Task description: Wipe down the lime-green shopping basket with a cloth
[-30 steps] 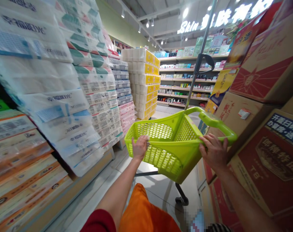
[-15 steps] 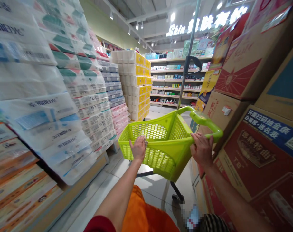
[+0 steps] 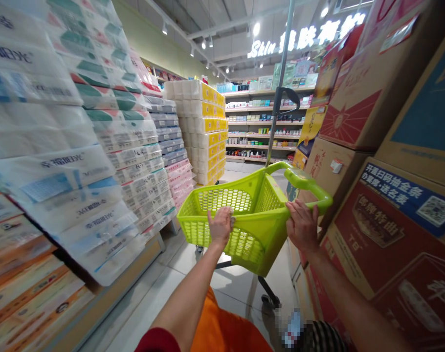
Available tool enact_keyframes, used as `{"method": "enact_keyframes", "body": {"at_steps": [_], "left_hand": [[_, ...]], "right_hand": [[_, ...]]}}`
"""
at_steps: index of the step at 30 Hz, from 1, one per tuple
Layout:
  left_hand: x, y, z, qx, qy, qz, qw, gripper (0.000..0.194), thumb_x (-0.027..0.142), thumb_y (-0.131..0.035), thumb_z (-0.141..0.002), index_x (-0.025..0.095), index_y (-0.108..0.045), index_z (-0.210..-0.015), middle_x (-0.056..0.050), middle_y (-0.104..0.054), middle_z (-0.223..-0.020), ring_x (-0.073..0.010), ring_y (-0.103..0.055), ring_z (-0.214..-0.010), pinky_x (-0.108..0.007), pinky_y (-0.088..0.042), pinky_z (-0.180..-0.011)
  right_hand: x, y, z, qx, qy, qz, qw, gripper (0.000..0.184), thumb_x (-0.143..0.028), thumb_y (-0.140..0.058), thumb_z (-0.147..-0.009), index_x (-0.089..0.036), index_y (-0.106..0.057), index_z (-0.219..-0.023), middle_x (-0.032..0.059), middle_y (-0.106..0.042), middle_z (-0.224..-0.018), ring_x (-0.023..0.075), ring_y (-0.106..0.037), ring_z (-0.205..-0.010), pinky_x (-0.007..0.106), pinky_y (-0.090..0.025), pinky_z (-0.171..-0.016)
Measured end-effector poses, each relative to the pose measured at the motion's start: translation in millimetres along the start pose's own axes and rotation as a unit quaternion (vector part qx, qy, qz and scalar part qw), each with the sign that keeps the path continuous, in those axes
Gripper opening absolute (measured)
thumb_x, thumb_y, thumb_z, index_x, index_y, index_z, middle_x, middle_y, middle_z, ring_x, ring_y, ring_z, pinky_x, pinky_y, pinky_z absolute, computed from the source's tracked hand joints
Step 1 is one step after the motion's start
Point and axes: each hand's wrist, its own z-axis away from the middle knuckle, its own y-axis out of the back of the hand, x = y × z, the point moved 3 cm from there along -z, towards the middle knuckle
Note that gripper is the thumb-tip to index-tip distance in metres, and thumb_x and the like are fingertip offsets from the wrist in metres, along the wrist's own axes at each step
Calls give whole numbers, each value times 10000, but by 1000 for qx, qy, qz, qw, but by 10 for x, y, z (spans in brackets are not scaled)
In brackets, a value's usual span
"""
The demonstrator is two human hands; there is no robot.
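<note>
A bright green shopping cart (image 3: pixel 250 249) with perforated basket walls stands at an angle in front of me, and its basket looks bare inside. My left hand (image 3: pixel 220 226) is on the near side rim, closed over a small crumpled greyish cloth (image 3: pixel 232 215) that mostly hides under the fingers. At the cart's rear corner, below the green handle (image 3: pixel 323 201), my right hand (image 3: pixel 302 225) is wrapped over the rim. A metal pole with a dark grey hooked grip (image 3: pixel 289 100) rises behind the cart.
Stacked packs of tissue paper (image 3: pixel 76 166) line the left on a low wooden platform (image 3: pixel 134 274). Cardboard cartons (image 3: pixel 387 215) are piled close on the right. Toilet roll packs (image 3: pixel 196 127) and stocked shelves (image 3: pixel 266 108) stand ahead. A cart wheel (image 3: pixel 270 299) rests on the tiled floor.
My left hand has slid right along the cart rim with the cloth, toward the handle end. My right hand keeps its hold on the rim. The view has shifted slightly.
</note>
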Motion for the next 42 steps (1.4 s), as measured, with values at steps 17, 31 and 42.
{"method": "enact_keyframes", "body": {"at_steps": [17, 31, 42], "left_hand": [[804, 71, 243, -68, 29, 386, 920, 304, 310, -400, -852, 258, -590, -1084, -23, -619, -1148, -178, -546, -1081, -419, -82, -1103], [667, 301, 307, -165, 96, 337, 922, 492, 296, -517, -761, 174, -473, -1235, -72, -444, -1341, -224, -348, -1266, -383, -200, -1086], [-142, 220, 274, -209, 18, -75, 975, 617, 211, -446, -765, 131, -277, -1353, -96, -246, -1442, -231, -182, -1339, -493, -129, -1086]], "right_hand": [[-642, 72, 334, -13, -229, -382, 895, 457, -301, -409, -829, -180, -431, -1269, 97, -510, -1267, 211, -451, -1190, 412, -374, -990], [179, 583, 53, 126, -151, -60, 979, 411, -165, -422, -780, -161, -519, -1180, 108, -466, -1306, 264, -332, -1270, 500, -304, -1025], [-358, 13, 788, -3, 56, -107, 993, 375, -126, -357, -860, -218, -518, -1186, 43, -567, -1212, 152, -435, -1208, 337, -416, -994]]}}
